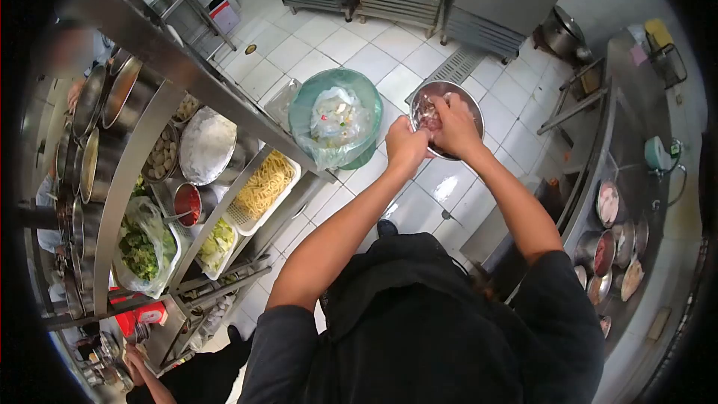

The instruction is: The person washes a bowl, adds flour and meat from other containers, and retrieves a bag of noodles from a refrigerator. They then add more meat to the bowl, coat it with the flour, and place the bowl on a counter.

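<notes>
A round metal bowl [476, 108] is held out in front of me over the tiled floor. At its left rim, my left hand [407, 142] is closed on the edge. Inside the bowl lies reddish raw meat [428, 117], with something shiny and clear beside it that I cannot make out. My right hand [456, 127] reaches into the bowl, its fingers curled at the meat; the fingertips are partly hidden. Left of the bowl stands a green bin [304, 105] lined with a clear bag holding waste.
A metal shelf on the left holds a basket of noodles [265, 185], bagged greens [146, 243] and a pot of red sauce [187, 204]. Another person's hand [134, 359] shows at lower left. On the right, a steel counter [609, 135] carries several bowls. Fridges [486, 0] stand ahead.
</notes>
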A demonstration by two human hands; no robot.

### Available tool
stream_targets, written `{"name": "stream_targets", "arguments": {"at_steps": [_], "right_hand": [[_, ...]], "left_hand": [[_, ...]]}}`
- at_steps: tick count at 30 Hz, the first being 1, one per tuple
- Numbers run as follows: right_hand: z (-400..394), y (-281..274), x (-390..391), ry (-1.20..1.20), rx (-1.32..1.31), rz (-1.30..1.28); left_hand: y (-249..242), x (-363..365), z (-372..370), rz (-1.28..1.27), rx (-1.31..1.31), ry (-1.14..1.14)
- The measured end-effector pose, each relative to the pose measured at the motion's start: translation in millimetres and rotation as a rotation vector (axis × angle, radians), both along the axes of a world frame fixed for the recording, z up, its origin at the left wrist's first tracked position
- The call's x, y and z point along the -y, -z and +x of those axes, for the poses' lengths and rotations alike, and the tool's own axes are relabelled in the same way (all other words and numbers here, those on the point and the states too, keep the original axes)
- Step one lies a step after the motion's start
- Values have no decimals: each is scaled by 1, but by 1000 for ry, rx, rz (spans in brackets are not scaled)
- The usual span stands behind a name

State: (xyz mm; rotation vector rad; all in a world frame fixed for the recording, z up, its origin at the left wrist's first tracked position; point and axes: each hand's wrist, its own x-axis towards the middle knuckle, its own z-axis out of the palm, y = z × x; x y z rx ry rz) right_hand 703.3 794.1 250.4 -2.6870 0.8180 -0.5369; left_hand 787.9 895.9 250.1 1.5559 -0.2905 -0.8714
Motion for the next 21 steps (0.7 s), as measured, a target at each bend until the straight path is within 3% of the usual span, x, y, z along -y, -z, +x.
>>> {"name": "stream_targets", "arguments": {"at_steps": [3,7,9,11,13,17,21], "right_hand": [[10,20,32,72,-106,167],[20,13,14,-99,128,-68],[20,1,-19,-39,180,-224],[30,6,-22,18,126,-193],[36,44,0,68,-54,43],[48,22,-12,-108,54,158],[55,5,-60,-114,-82,-21]], "left_hand": [[25,-6,-3,-23,-61,-15],[33,-14,12,-17,-78,-95],[20,-20,21,-62,-82,-113],[10,-31,23,-1,-45,-90],[14,-40,20,6,-21,-57],[21,-56,26,-10,-55,-105],[15,-71,30,-39,-73,-64]]}}
